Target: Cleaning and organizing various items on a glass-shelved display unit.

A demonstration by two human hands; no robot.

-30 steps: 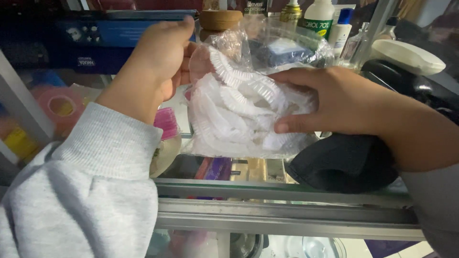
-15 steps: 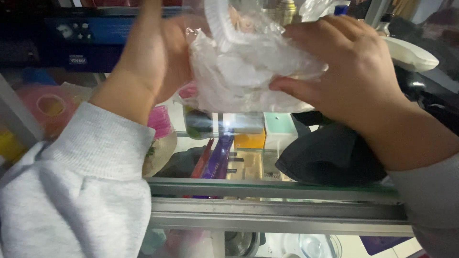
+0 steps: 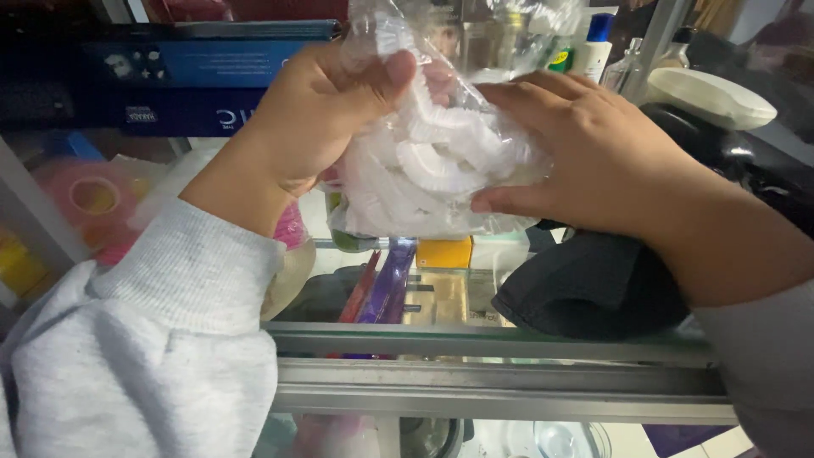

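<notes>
A clear plastic bag (image 3: 432, 165) stuffed with white pleated disposable caps is held up in front of a glass shelf unit. My left hand (image 3: 326, 114) grips the bag's upper left, thumb pressed over the plastic. My right hand (image 3: 585, 153) clasps the bag's right side, fingers spread across it. Both arms wear grey sweatshirt sleeves.
Below the bag runs a glass shelf with a metal front rail (image 3: 500, 382). A black cloth (image 3: 593, 288) lies on the glass at right. Purple, orange and gold boxes (image 3: 424, 271) sit under the glass. Bottles (image 3: 593, 47) stand behind, a blue box (image 3: 170, 64) at upper left, a pink roll (image 3: 85, 195) at left.
The bag went up from shelf height, then came down slightly. My left hand shifted from behind the bag to gripping its top with the thumb in front.
</notes>
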